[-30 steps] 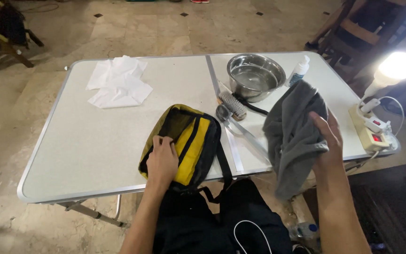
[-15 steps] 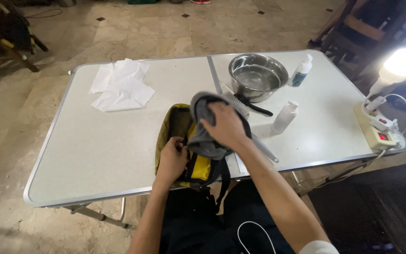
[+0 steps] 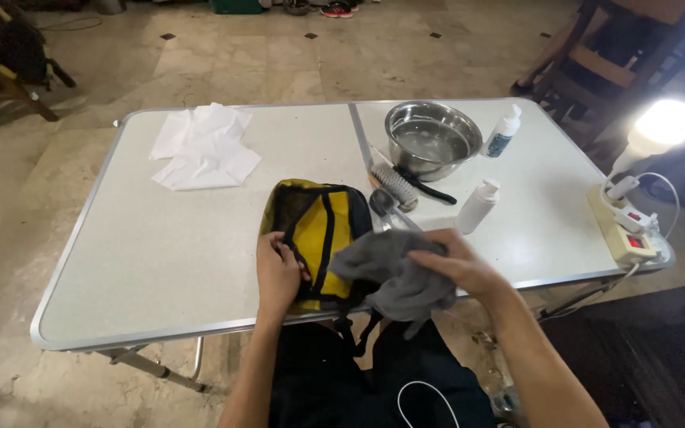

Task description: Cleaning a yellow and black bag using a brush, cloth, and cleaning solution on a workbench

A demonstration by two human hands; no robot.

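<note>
Holding the yellow-and-black bag [image 3: 317, 238] at the worktop's [image 3: 160, 261] near edge, left hand [image 3: 277, 273] gripping it, right hand [image 3: 457, 269] clutching grey cloth [image 3: 394, 277] — bag could slide off — I'd say.

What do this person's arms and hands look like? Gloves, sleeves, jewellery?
Both hands are bare: no gloves on the left hand or the right hand, and no rings, watch or bracelets that I can make out. The forearms are uncovered too, with no sleeves showing in this view.
</note>
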